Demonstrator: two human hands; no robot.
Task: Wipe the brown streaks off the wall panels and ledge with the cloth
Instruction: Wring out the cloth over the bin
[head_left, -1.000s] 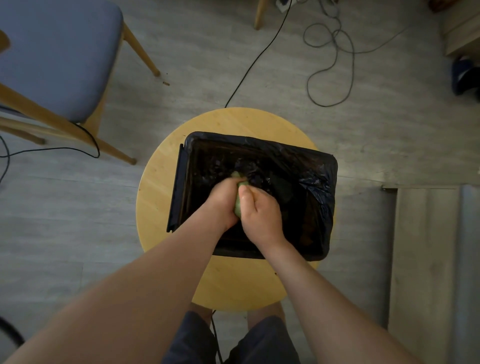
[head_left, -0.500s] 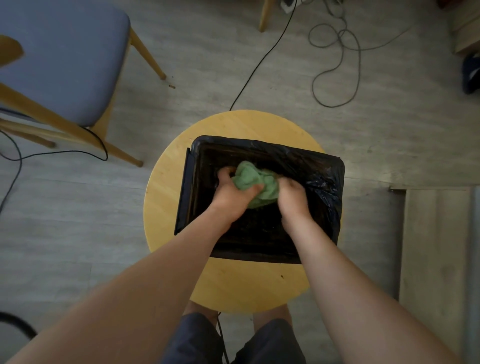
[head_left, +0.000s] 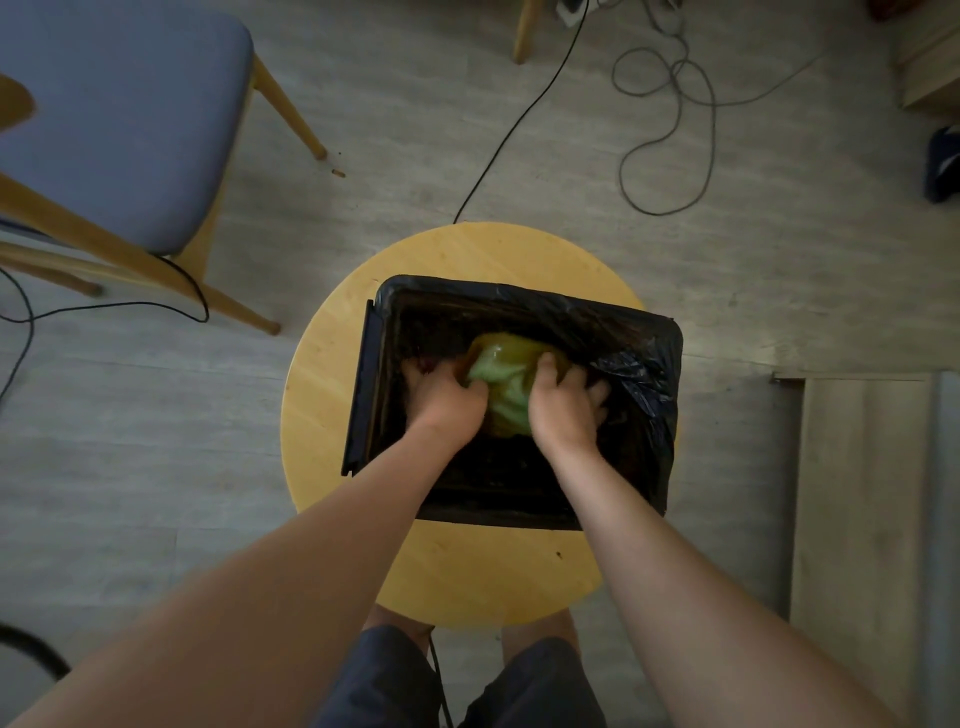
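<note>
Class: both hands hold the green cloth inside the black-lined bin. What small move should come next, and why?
Probably lift the cloth and squeeze it over the bin: the left hand and right hand both grip it low inside, and it looks glossy, perhaps wet.

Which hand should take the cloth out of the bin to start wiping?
Probably right. Left hand and right hand both grip the cloth, but the wooden panel lies on the right hand's side.

2 hands, left hand (head_left: 448, 400), right hand (head_left: 563, 408), gripping green cloth (head_left: 501, 382) (inside black-lined bin (head_left: 644, 374))
</note>
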